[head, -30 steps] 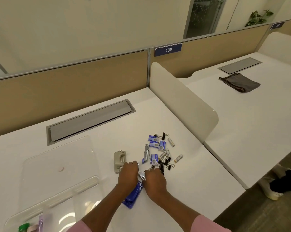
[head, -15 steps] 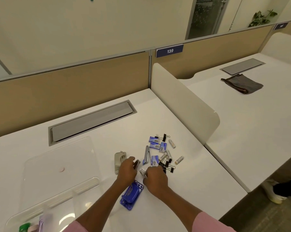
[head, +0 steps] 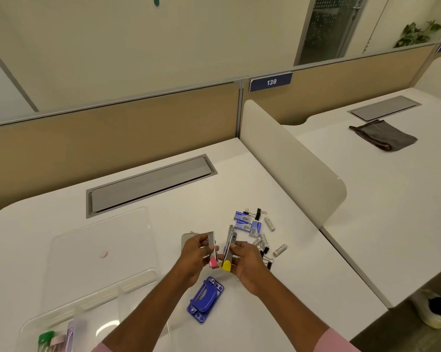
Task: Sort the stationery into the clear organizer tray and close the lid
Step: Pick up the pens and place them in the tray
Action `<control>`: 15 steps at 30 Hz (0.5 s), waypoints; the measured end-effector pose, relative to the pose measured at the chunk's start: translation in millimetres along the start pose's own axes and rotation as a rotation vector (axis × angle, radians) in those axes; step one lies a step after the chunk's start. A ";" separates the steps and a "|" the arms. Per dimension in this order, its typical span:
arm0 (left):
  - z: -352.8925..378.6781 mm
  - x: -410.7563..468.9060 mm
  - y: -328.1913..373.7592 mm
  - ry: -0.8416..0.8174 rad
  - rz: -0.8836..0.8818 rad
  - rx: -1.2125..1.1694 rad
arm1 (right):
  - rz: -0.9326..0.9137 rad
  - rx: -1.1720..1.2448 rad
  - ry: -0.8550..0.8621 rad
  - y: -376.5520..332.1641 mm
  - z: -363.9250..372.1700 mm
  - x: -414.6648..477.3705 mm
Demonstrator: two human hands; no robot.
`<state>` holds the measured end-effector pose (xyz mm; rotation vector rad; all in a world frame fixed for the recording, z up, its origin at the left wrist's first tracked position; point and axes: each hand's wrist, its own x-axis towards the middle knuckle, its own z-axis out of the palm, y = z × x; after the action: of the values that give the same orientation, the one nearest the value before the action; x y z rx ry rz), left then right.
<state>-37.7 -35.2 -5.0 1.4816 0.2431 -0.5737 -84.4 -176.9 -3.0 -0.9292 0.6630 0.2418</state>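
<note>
My left hand (head: 195,252) grips a pink-tipped stapler (head: 212,250) and my right hand (head: 247,262) a yellow-tipped stapler (head: 228,248), both lifted above the blue hole punch (head: 205,299). The clear organizer tray (head: 100,252) lies open left of the punch.

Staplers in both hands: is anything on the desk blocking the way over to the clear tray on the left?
Nothing visible does. The pink stapler and yellow stapler are held above the desk, and the white surface between the left hand and the clear organizer tray is bare. Its lid lies open.
</note>
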 end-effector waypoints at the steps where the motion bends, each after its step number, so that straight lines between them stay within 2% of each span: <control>1: -0.9 0.3 1.3 0.003 -0.001 -0.017 | -0.007 0.005 0.006 -1.2 1.5 1.9; 6: -1.3 -2.9 3.4 -0.042 0.004 -0.055 | -0.066 -0.157 0.075 -3.2 -0.9 12.5; 9: -2.6 -5.0 5.4 -0.053 -0.007 -0.099 | -0.100 -0.317 0.187 -7.8 3.9 21.5; 15: -4.5 -9.5 9.6 -0.072 -0.022 -0.131 | -0.304 -0.985 0.350 -20.3 16.0 43.0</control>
<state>-40.0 -28.9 7.6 1.3310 0.2360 -0.6166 -34.7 -179.6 -9.7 -2.0330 0.7090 0.1246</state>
